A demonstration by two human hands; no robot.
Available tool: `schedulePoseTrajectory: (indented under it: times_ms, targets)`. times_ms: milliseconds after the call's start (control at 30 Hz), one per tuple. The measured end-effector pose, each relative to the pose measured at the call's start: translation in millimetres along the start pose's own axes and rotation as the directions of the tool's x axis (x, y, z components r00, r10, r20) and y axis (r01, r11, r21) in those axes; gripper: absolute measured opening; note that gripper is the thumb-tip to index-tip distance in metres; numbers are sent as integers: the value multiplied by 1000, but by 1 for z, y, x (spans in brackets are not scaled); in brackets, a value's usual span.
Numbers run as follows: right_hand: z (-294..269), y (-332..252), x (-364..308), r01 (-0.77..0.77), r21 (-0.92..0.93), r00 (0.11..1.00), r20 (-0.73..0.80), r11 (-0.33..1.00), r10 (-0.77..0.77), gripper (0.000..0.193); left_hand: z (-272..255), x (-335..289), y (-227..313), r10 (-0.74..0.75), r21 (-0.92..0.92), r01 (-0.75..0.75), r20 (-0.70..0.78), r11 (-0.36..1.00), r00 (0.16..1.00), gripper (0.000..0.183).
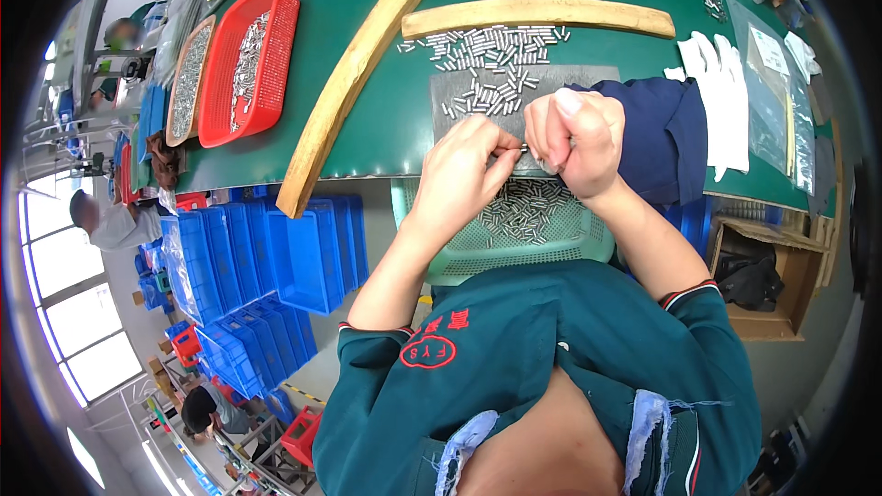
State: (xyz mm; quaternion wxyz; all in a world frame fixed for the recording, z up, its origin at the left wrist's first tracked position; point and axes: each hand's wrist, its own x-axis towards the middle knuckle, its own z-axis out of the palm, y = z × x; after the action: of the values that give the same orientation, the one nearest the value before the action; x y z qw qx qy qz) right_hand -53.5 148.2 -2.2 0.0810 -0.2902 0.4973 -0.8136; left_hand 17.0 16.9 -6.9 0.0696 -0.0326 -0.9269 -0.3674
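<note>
Above the near table edge, my left hand [464, 168] pinches a small shiny metal pin [524, 149] between thumb and fingertips. My right hand [581, 142] is closed right beside it, its fingers curled in; what they hold, if anything, is hidden. Beneath both hands lies a grey mat [446, 84]. Loose metal pins [496, 92] are scattered on the mat, and a larger heap of pins [491, 48] spreads behind it. Under the table edge, at my lap, a light green basket [464, 266] holds many more pins [525, 213].
Two wooden strips [542, 12] [354, 73] border the pins. A red basket [285, 64] of metal parts stands at the left. At the right lie dark blue cloth [666, 138], white gloves [726, 101] and a plastic bag [767, 83]. Blue crates [308, 257] fill the floor at left.
</note>
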Motion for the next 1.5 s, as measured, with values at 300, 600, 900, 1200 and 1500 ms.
schedulePoseTrajectory:
  times_ms: [300, 600, 900, 1200, 1500]
  targets:
    - [-13, 7, 2, -87, 477, 945, -237, 874, 224, 47, -9, 0, 8, 85, 15, -87, 114, 996, 990, 10]
    - [-12, 6, 4, -106, 499, 943, -223, 860, 246, 47, 11, 23, -1, 86, 468, 20, -204, 883, 975, 15]
    - [-14, 6, 3, -117, 505, 942, -217, 855, 257, 48, -3, 8, 0, 48, 281, -15, -110, 960, 993, 12]
    - [-13, 6, 1, -83, 471, 959, -202, 878, 198, 48, 3, 3, 2, 75, 174, -64, -59, 983, 995, 11]
    - [-14, 7, -1, -46, 503, 964, -205, 863, 170, 49, 4, 4, -1, 35, 128, -28, -53, 991, 998, 10]
